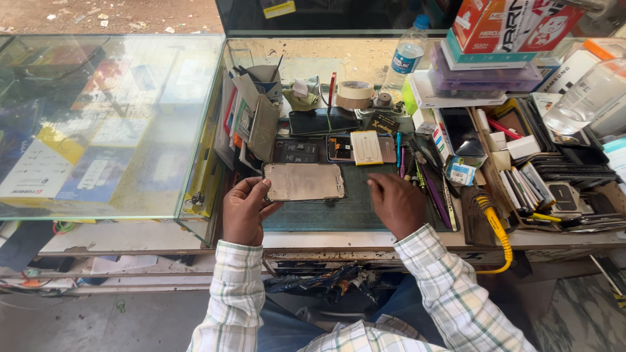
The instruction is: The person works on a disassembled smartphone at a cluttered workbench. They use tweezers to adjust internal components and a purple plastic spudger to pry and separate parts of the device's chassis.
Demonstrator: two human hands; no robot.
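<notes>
Pinching the left end of a bare metal phone frame (304, 181), the left hand (246, 212) is closing thumb and fingers around its edge and holding it just over the green work mat (326, 212). Beside it, the right hand (398, 203) is resting knuckles-up on the mat with fingers curled, gripping nothing that shows. Further back, a dark phone (323, 122) is lying flat, a tape roll (355, 94) is sitting behind it, and a yellow coiled cable (494, 225) is trailing off the right side.
</notes>
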